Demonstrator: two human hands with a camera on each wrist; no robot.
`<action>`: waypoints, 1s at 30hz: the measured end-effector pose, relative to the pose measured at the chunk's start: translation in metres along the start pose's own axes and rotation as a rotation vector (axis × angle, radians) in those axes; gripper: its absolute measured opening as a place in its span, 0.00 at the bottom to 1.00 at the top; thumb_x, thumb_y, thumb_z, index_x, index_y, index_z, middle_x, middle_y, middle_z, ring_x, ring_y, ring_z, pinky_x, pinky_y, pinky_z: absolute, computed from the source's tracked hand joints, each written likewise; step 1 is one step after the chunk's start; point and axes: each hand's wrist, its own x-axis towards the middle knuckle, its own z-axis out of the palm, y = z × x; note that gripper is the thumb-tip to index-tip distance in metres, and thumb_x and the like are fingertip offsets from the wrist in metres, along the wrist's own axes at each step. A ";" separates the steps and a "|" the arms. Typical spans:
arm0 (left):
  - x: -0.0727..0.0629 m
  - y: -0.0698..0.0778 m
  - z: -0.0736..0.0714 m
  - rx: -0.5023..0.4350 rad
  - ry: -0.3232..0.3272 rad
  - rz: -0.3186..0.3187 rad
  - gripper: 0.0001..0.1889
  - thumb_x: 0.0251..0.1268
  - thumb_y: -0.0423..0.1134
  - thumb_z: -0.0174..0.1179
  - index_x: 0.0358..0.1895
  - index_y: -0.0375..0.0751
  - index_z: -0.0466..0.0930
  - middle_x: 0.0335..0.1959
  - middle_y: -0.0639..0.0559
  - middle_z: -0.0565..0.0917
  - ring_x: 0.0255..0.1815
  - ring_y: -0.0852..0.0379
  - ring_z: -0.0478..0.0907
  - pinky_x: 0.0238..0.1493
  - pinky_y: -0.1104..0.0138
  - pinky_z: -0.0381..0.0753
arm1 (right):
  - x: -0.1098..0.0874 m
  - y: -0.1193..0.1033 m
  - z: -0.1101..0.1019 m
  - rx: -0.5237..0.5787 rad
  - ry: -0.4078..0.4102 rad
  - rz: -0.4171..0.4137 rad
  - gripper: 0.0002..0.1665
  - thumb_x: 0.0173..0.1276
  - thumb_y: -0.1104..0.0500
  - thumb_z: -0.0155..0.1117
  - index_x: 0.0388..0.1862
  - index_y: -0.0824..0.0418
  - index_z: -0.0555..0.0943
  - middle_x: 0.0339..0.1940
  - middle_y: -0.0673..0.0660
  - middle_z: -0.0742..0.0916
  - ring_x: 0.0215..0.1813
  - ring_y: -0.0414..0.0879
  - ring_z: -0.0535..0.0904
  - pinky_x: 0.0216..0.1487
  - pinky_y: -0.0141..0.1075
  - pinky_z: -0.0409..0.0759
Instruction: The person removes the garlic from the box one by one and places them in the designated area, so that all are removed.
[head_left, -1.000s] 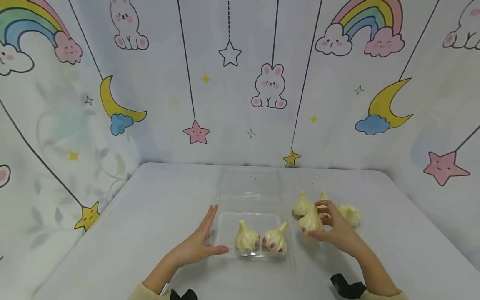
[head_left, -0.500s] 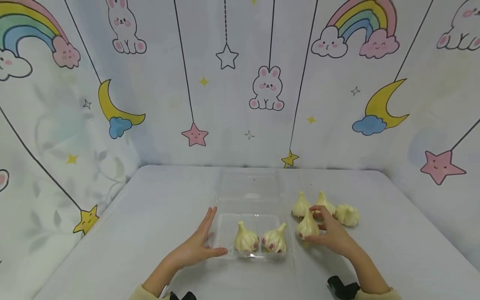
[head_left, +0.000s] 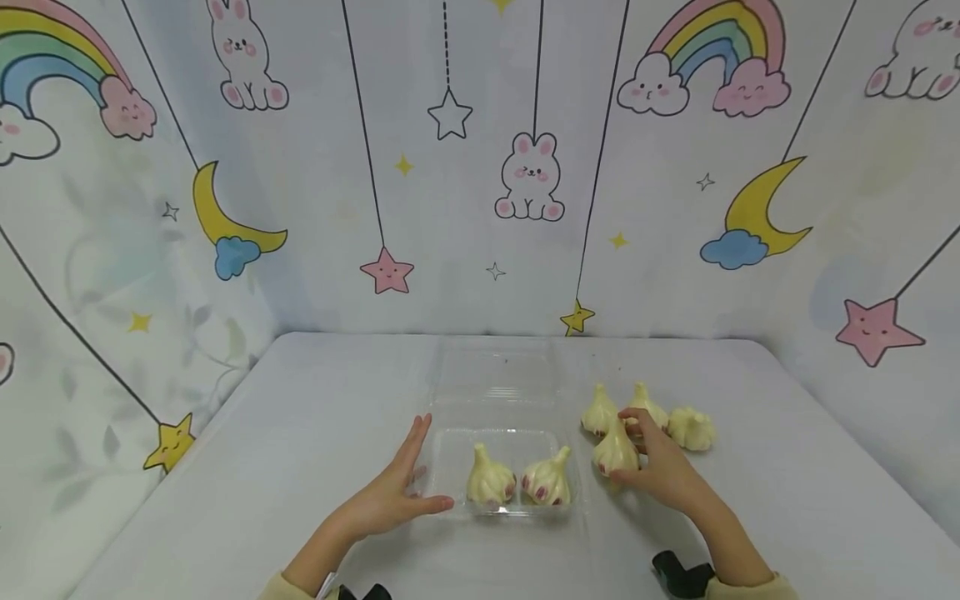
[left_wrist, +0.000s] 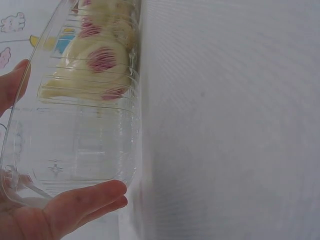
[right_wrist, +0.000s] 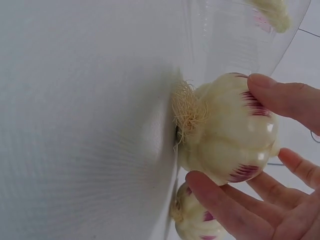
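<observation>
My right hand [head_left: 663, 473] holds a pale garlic bulb [head_left: 615, 454] by its sides, thumb on one side and fingertips on the other. The right wrist view shows the bulb's purple streaks and its stringy roots [right_wrist: 190, 110], close over the table. A clear plastic clamshell box [head_left: 448, 467] lies opened to its left. Two garlic bulbs, one left [head_left: 491, 479] and one right [head_left: 547, 479], sit side by side in the box. At the box's left end, my left hand [head_left: 382, 500] spreads straight fingers and thumb around the corner, as the left wrist view also shows.
Behind the held bulb stand two more garlic bulbs [head_left: 598, 410], with a third bulb [head_left: 692, 429] lying to their right. The box's lid [head_left: 495, 375] lies folded back on the white table [head_left: 337, 392]. A printed cloth [head_left: 322, 208] hangs behind.
The head view has shifted slightly. My right hand and the garlic bulb have moved a little lower, beside the box. My left hand stays at the box's end.
</observation>
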 end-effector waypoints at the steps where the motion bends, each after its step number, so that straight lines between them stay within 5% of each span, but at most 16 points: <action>1: 0.000 0.000 0.000 -0.002 0.000 0.001 0.55 0.54 0.42 0.66 0.72 0.51 0.27 0.70 0.37 0.24 0.63 0.26 0.52 0.59 0.44 0.60 | 0.000 0.000 0.000 -0.003 0.000 0.001 0.43 0.48 0.63 0.74 0.59 0.64 0.59 0.52 0.74 0.74 0.50 0.68 0.74 0.47 0.55 0.74; 30: 0.000 0.001 0.000 -0.009 0.007 -0.005 0.56 0.54 0.42 0.66 0.72 0.51 0.27 0.70 0.37 0.25 0.64 0.26 0.52 0.60 0.44 0.58 | 0.002 0.002 0.000 0.016 0.013 -0.024 0.44 0.47 0.62 0.75 0.60 0.64 0.61 0.55 0.76 0.72 0.51 0.68 0.74 0.46 0.54 0.75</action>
